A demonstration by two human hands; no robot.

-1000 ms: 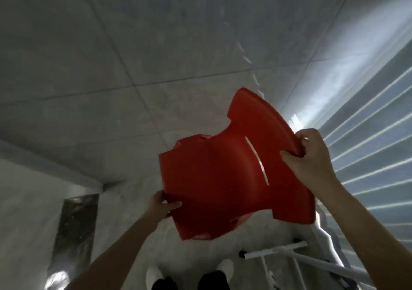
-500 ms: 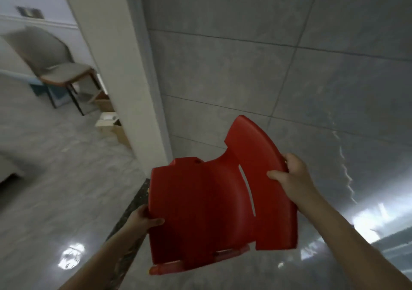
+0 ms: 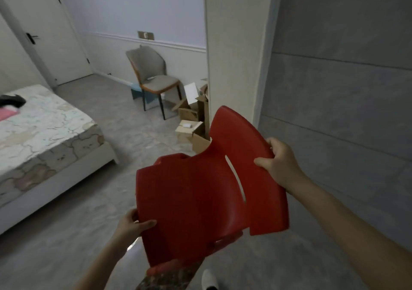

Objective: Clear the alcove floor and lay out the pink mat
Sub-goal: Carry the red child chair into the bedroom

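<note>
Red moulded plastic chair (image 3: 200,200) carried, off the floor.
My left hand (image 3: 131,224) grips its seat edge; my right hand (image 3: 278,162) grips the curved backrest.

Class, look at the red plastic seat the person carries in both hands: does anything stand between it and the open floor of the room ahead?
Nothing visible does. The red plastic seat, gripped by the left hand and right hand, faces bare floor. The bed lies to the left, the cardboard boxes and grey chair farther back by the pillar.

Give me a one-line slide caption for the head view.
Both hands, left and right, carry a red plastic chair toward a room with a bed and grey chair.
</note>
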